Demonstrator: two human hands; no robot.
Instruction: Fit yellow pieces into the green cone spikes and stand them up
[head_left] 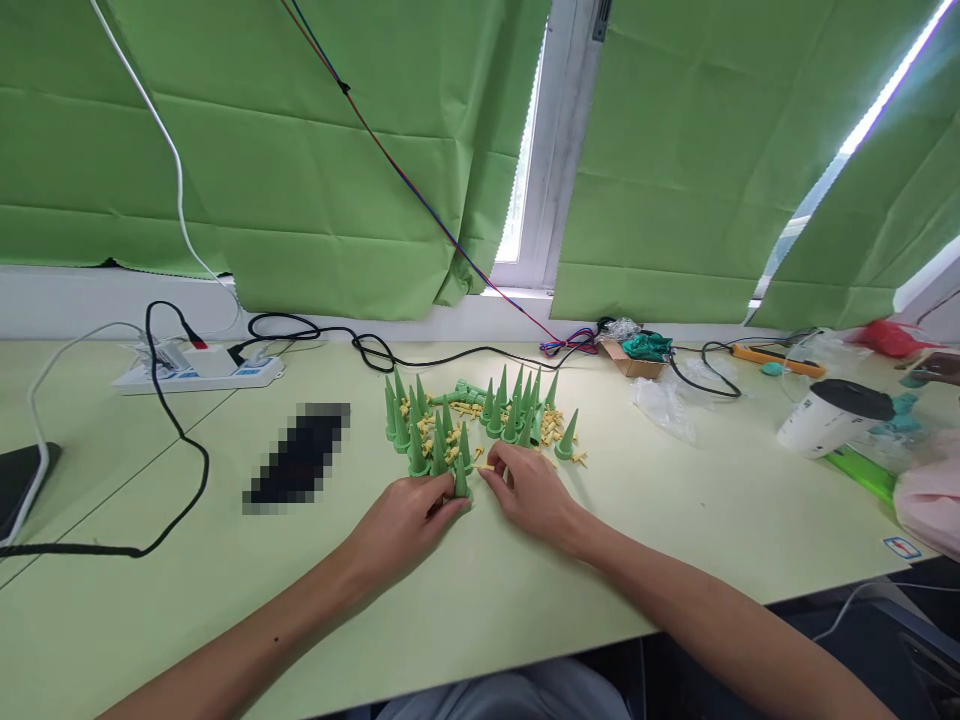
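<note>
Currently, left hand [412, 515] grips a green cone [461, 478], tip up; right hand [536, 492] pinches a small yellow piece [484, 467] just beside it, shape hard to make out. Other cones [568, 438] stand beyond.

Here's the pale table [637, 510], and right at its middle a crowd of green cones [417, 455] stands upright, small yellow pieces [553, 428] scattered among them! Over to the left, a dark pixelated patch [298, 460]; by the far edge, a white power strip [225, 379], with a black cable [90, 549] curling toward the left edge. Far edge, right of middle: a cardboard box [634, 367], a clear bag [664, 408] just in front. Toward the right edge, a black-lidded cup [814, 425], an orange tool [795, 362] beyond it!
</note>
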